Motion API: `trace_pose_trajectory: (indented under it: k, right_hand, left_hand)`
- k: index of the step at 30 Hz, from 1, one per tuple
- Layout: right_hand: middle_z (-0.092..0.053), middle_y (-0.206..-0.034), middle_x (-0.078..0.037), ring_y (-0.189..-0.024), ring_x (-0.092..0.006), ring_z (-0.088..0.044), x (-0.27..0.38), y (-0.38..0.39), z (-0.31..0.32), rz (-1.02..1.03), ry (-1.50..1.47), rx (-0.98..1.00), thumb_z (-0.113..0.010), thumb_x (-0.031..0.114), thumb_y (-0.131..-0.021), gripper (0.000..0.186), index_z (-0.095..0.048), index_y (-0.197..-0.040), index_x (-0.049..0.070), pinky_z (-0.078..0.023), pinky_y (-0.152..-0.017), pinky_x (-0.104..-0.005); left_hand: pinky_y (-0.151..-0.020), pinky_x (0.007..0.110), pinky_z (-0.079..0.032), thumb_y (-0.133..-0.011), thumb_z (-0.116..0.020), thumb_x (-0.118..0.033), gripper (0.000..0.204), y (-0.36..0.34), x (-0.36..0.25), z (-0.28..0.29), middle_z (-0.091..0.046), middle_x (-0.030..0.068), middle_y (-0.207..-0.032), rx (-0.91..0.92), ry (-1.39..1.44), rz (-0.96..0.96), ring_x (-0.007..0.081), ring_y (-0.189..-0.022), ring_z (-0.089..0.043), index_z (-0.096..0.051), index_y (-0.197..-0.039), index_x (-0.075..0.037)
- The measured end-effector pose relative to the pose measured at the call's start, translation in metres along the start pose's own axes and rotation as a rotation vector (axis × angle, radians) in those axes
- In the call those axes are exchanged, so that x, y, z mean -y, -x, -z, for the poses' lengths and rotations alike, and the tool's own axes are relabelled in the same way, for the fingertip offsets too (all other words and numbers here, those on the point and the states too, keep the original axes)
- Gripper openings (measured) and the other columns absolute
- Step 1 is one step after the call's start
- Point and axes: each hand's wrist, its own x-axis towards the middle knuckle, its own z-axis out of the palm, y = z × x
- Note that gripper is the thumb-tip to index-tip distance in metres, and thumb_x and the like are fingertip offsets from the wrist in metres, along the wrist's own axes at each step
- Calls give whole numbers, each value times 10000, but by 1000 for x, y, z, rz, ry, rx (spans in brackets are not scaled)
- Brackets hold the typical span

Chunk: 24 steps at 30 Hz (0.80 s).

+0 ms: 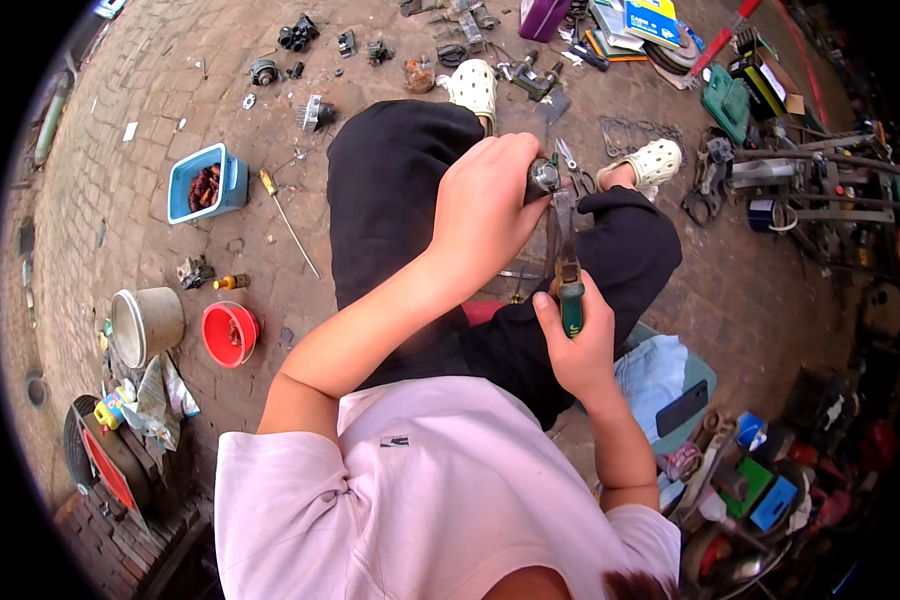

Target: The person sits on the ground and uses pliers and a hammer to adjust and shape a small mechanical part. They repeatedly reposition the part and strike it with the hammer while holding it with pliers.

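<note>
My left hand [490, 200] is closed around a dark, round-ended metal part [543, 176], held out above my lap between my knees. Most of that part is hidden by my fingers. In my right hand [585, 345] is a green-handled tool with a flat metal blade [567, 235]. My thumb lies along its handle, and the blade points away from me. Its tip is close beside the metal part; whether they touch I cannot tell. A pair of scissors [567, 155] lies on the ground just past both hands.
To the left are a blue tub [240, 185] of brownish pieces, a yellow-handled screwdriver [290, 225], a red bucket [253, 330] and a grey bucket [165, 318]. A phone [681, 410] rests on a light-blue cloth [650, 375] at right. Metal parts [315, 113] lie scattered ahead; tools crowd the right.
</note>
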Motion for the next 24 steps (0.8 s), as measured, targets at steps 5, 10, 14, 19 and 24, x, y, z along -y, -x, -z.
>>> trace_pose_trajectory:
  k: [5,10,14,19,24]
  right_hand:
    - [-584,-703,-185,-613,-346,-587,-4,6,-14,48,11,-25,-666,157,-881,249,-505,-905,-31,-454,-577,-375]
    - [-603,-730,-193,-660,-385,-617,-4,8,-4,40,57,-1,-678,85,-843,215,-503,-909,-21,-474,-594,-384]
    - [-603,-747,-178,-680,-364,-628,-6,12,8,38,51,67,-680,57,-816,210,-511,-915,-17,-482,-616,-359]
    - [-597,-750,-173,-690,-367,-625,-5,15,19,101,59,92,-670,25,-787,206,-519,-922,-12,-482,-621,-352]
    - [-592,-758,-176,-698,-385,-611,-12,13,30,153,150,122,-681,0,-725,261,-514,-925,-9,-481,-618,-366]
  left_hand:
    - [-474,324,-373,-769,-798,-109,317,4,-4,-15,-451,115,-574,-271,68,133,249,-505,-380,-514,-674,-5]
    - [-490,301,-383,-791,-733,-64,220,4,-3,-4,-484,110,-581,-7,138,155,221,-512,-400,-544,-708,10]
    - [-525,295,-398,-784,-711,-49,156,8,-4,8,-519,101,-596,268,315,268,158,-537,-431,-573,-745,14]
    - [-559,296,-385,-727,-698,-24,162,5,-12,22,-433,69,-588,466,413,290,149,-572,-375,-543,-755,15]
    - [-553,291,-369,-691,-715,-49,222,-5,-19,36,-397,46,-600,718,461,373,110,-596,-358,-502,-724,4]
